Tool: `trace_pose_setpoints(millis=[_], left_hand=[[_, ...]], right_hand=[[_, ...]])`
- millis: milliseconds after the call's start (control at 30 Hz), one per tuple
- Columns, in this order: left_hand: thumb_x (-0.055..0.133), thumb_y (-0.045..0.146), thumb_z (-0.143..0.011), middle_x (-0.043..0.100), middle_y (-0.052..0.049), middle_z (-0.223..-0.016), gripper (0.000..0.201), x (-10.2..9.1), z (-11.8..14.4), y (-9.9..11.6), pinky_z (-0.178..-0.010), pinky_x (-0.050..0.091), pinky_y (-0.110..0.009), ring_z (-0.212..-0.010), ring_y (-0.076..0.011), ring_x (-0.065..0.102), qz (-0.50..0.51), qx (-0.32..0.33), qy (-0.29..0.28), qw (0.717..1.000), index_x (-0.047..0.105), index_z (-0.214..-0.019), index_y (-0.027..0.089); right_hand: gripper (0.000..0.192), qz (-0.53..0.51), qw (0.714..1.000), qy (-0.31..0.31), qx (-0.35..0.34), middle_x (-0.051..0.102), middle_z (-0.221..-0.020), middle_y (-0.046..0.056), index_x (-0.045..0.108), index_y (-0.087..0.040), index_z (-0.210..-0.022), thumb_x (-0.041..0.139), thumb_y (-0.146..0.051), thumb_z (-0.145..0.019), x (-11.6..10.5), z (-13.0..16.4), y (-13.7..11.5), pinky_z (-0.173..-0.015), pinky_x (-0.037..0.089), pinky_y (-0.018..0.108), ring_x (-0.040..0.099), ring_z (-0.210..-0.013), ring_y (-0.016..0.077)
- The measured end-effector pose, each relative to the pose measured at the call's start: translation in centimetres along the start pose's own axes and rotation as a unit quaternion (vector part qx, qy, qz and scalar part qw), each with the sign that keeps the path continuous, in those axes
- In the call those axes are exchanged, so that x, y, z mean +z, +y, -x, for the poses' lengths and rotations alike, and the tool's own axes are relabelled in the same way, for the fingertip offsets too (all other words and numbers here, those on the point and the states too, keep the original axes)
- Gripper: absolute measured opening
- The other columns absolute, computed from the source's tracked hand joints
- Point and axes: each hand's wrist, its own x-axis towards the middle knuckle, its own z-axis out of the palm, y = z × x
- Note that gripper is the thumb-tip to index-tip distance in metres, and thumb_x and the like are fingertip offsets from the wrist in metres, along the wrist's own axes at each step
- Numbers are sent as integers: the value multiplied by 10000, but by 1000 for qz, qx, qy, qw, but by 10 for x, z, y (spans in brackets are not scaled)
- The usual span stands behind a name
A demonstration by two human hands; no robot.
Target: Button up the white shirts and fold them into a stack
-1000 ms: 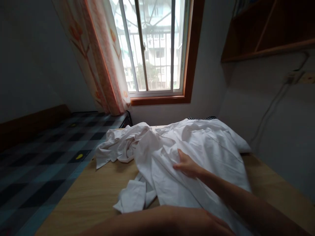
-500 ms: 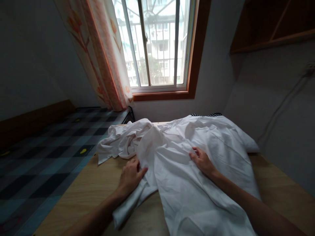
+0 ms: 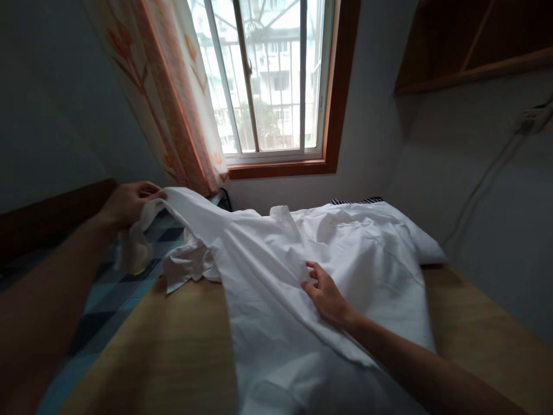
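A white shirt (image 3: 268,288) lies spread and wrinkled over the wooden table, its lower part running off the bottom of the view. My left hand (image 3: 129,202) is closed on one of its sleeves and holds it up at the left, above the bed's edge; the sleeve's end hangs below the fingers, a little blurred. On the middle of the shirt rests my right hand (image 3: 326,294), thumb and fingers apart. Another crumpled white piece of cloth (image 3: 185,265) lies under the raised sleeve; whether it belongs to the same shirt I cannot tell.
The wooden table (image 3: 181,346) stands below the window (image 3: 268,86). A bed with a checked cover (image 3: 93,314) adjoins it on the left. Black-and-white striped fabric (image 3: 358,201) shows at the far side of the white cloth. A wooden shelf (image 3: 475,69) hangs at upper right.
My left hand has moved left and up from the table, lifting and stretching out the sleeve. The shirt's near part has shifted left. My right hand has moved slightly left on the cloth.
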Motion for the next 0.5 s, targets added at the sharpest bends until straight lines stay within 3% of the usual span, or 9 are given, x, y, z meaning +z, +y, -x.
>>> trace_pose_setpoints(millis=[67,133,200,267,300,367,433,500], left_hand=[[410,642,-775,662,-23,-847,626,2,4,-14,-844,446,-397,-996,-264,605,-189,-20,-18,982,651,-909,80],[337,541,-873,634,-73,-1070,591,20,23,-14,-928,397,-514,-1179,-355,496,-305,28,5,952,626,-1041,55],[320,426,-943,554,-130,-1250,503,48,52,1,-953,370,-568,-1239,-382,433,-325,136,11,936,564,-1171,50],[316,372,-976,504,-151,-1332,436,80,88,25,-987,349,-556,-1249,-355,429,-283,245,-17,927,541,-1219,89],[359,375,-971,509,-148,-1337,403,96,109,39,-1004,343,-528,-1243,-338,439,-247,289,-42,924,564,-1198,112],[524,434,-899,600,-127,-1231,341,122,155,69,-1000,354,-480,-1152,-312,512,-144,382,-123,905,640,-1075,165],[617,539,-815,592,-120,-1262,485,140,203,101,-1017,344,-468,-1175,-315,501,-47,439,-236,865,614,-1168,207],[626,683,-725,586,-134,-1265,679,152,245,132,-999,360,-468,-1155,-325,510,44,461,-311,830,589,-1212,211]], right_hand=[[587,25,998,-64,-6,617,-1087,76,445,-196,-1333,574,-202,-760,12,1,-4,-797,493,339,604,-816,169],[631,43,992,-113,-25,600,-1141,89,424,-196,-1366,584,-185,-755,13,7,-7,-754,508,338,598,-741,146],[577,72,987,-120,-75,587,-1177,89,469,-218,-1338,599,-210,-776,-3,18,-9,-781,512,348,607,-793,158],[462,122,980,-84,-134,588,-1190,81,542,-243,-1264,596,-242,-805,-33,32,-10,-874,491,378,602,-955,202],[412,149,976,-41,-154,580,-1211,81,567,-249,-1227,592,-263,-816,-52,39,-8,-932,466,401,576,-1048,225],[377,192,961,120,-161,553,-1252,95,587,-237,-1175,605,-332,-810,-93,49,2,-1030,393,454,497,-1191,269],[507,185,921,325,-107,522,-1271,129,556,-204,-1198,651,-420,-749,-132,53,19,-1039,379,491,469,-1216,310],[668,110,895,432,-17,527,-1255,151,502,-185,-1254,691,-466,-679,-163,53,38,-961,455,478,531,-1136,319]])
